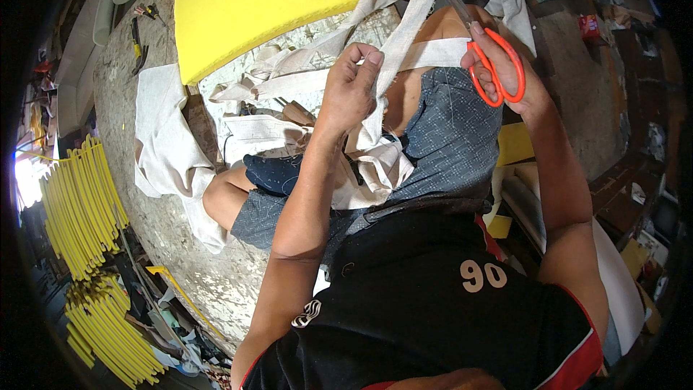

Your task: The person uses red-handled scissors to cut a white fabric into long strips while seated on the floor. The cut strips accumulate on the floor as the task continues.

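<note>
Two hands share this cut: my left hand (351, 87) pinches the cream fabric strip (404, 43) taut over my lap, and my right hand (505, 65), fingers through the orange scissors (485, 50), should keep the blades square to it. Strip runs upward-right, away from me; blades point up-left.

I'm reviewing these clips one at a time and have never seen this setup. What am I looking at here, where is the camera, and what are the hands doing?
There is no machine: a person wears a fisheye camera on the head, looking down, so edges bend. The left hand pinches a strip of off-white cloth. The right hand holds orange-handled scissors, blades pointing up along that strip. More of the cloth lies over the lap and the worn worktable, beside a thick yellow foam slab.
</note>
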{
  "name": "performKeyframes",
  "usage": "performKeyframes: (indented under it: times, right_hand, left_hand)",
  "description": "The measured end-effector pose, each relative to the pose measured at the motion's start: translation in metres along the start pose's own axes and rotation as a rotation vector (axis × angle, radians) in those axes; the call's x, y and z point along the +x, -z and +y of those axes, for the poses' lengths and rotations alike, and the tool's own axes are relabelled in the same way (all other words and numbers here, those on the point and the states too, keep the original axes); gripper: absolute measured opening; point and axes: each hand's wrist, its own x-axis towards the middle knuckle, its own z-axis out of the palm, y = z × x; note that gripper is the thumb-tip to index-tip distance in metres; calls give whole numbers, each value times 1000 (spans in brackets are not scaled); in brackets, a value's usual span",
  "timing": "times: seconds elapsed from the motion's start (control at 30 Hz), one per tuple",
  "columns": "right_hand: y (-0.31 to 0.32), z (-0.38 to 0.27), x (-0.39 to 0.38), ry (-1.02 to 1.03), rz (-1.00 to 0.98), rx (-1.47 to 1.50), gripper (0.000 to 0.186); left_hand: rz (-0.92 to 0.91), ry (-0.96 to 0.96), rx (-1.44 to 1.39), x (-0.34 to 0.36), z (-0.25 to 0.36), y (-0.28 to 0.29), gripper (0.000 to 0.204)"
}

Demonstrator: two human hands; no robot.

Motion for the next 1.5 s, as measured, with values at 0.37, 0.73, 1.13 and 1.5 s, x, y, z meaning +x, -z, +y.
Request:
performKeyframes:
  times: [0.37,0.73,1.13,1.5]
  right_hand:
    - [-5,-4,-2,-2,57,-82,69]
    - [-3,-4,-12,4,50,-108,57]
    - [-4,-4,-9,-35,13,-68,71]
    - [-6,-9,-8,-16,19,-82,69]
  left_hand:
    - [23,9,5,-3,3,0,18]
    - [44,-46,91,-4,10,12,17]
    - [36,35,71,-10,15,21,18]
    - [20,23,70,-11,16,18,17]
